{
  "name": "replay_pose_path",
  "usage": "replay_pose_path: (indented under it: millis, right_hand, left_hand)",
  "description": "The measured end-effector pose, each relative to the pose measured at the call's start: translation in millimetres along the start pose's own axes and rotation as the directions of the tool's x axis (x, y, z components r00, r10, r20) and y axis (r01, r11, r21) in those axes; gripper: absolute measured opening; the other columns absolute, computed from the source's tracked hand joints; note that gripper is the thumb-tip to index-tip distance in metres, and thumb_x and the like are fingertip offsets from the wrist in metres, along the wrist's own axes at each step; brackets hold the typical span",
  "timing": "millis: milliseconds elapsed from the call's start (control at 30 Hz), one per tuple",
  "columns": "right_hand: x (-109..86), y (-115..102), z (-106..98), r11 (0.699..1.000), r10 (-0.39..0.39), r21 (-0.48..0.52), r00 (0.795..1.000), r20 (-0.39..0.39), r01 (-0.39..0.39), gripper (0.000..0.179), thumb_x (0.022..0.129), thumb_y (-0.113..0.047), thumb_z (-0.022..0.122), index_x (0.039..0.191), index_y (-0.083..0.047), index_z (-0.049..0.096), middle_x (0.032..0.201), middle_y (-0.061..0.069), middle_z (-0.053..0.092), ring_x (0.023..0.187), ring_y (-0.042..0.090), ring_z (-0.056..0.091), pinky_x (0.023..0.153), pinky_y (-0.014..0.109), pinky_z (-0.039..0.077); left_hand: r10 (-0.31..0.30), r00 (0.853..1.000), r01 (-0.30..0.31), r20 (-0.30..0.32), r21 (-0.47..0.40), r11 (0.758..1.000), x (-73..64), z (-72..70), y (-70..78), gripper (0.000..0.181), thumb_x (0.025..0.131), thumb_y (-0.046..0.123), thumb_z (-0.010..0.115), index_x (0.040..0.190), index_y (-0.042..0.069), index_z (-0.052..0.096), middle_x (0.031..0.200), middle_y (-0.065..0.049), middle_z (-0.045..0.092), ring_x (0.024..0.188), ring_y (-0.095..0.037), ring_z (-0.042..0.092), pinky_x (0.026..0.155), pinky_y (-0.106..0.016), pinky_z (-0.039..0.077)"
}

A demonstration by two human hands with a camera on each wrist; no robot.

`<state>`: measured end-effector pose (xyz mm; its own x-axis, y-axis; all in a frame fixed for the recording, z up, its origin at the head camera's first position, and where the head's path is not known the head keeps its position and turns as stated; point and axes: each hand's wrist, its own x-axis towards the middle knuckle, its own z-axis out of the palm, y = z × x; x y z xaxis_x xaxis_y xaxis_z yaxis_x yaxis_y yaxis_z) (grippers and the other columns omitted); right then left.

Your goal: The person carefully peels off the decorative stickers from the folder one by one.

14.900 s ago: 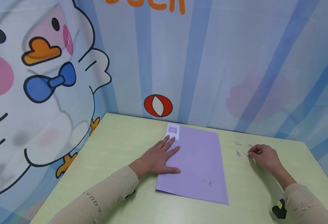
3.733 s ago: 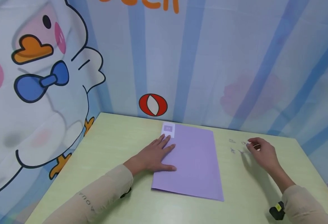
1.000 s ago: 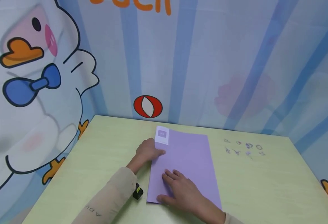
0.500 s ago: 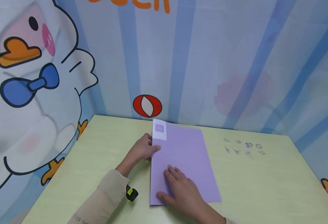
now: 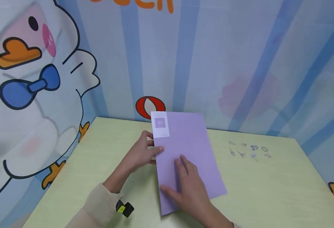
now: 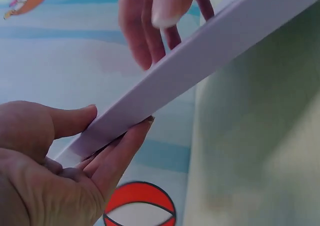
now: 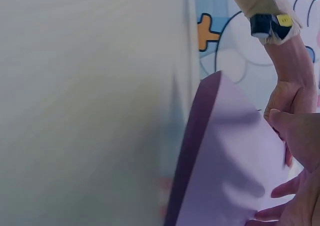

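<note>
A thin purple folder (image 5: 187, 139), with a white label (image 5: 160, 132) at its upper left corner, stands tilted over the table, its far end raised. My left hand (image 5: 138, 153) grips its left edge, thumb on the front cover and fingers behind. In the left wrist view, the folder's flat, narrow spine (image 6: 170, 83) runs between that thumb and fingers. My right hand (image 5: 194, 188) lies on the lower front cover with fingers fairly straight. The right wrist view shows the folder's end face (image 7: 192, 141) off the tabletop, and right fingers (image 7: 272, 213) over the cover.
Several small purplish pieces (image 5: 253, 148), like thin cut-outs or stickers, lie in two rows on the pale yellow table (image 5: 269, 186) to the right. One is ring-shaped. A printed cloth (image 5: 201, 63) with a duck rises behind and to the left.
Earlier the folder lay flat under my spread left hand while my right handled small pieces at the right. My right hand came to the cover; my left gripped the edge, and the folder tilted up.
</note>
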<state>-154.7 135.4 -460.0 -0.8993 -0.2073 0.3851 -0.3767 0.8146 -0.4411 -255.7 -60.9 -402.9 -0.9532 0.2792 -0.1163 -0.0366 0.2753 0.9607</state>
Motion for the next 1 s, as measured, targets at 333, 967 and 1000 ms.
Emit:
replay_pose_path:
  millis: [333,967,1000]
  right_hand:
    - [0.7,-0.9,-19.9,0.997,-0.078,-0.004,0.983,-0.168,0.078,0.111,0.075,-0.049,0.095,0.161,-0.006,0.039,0.166,0.018,0.036,0.143,0.040,0.045,0.098,0.054,0.057]
    - [-13.7,-3.7,-48.3,0.902,-0.211,0.313,0.935,-0.284,0.298,0.109,0.074,0.003,0.082,0.166,0.003,0.022,0.172,0.017,0.026,0.150,0.027,0.040,0.095,0.053,0.060]
    - [-13.1,-4.1,-49.0,0.896,-0.209,0.321,0.930,-0.302,0.305,0.109,0.074,0.003,0.081,0.166,0.003,0.023,0.171,0.017,0.028,0.150,0.028,0.040,0.095,0.052,0.059]
  left_hand:
    - [0.142,0.989,-0.142,-0.045,0.018,0.990,-41.5,18.1,40.2,0.070,0.100,0.013,0.076,0.158,0.015,0.037,0.137,-0.012,0.064,0.102,-0.027,0.075,0.074,-0.041,0.065]
    - [0.491,0.868,-0.460,-0.071,0.256,0.850,-94.2,62.1,73.1,0.048,0.100,0.020,0.075,0.144,0.008,0.058,0.124,-0.001,0.062,0.117,-0.022,0.071,0.075,-0.025,0.062]
    - [0.493,0.867,-0.460,-0.072,0.267,0.847,-95.2,63.7,74.5,0.049,0.101,0.020,0.075,0.144,0.008,0.058,0.122,-0.001,0.062,0.117,-0.021,0.071,0.075,-0.024,0.062]
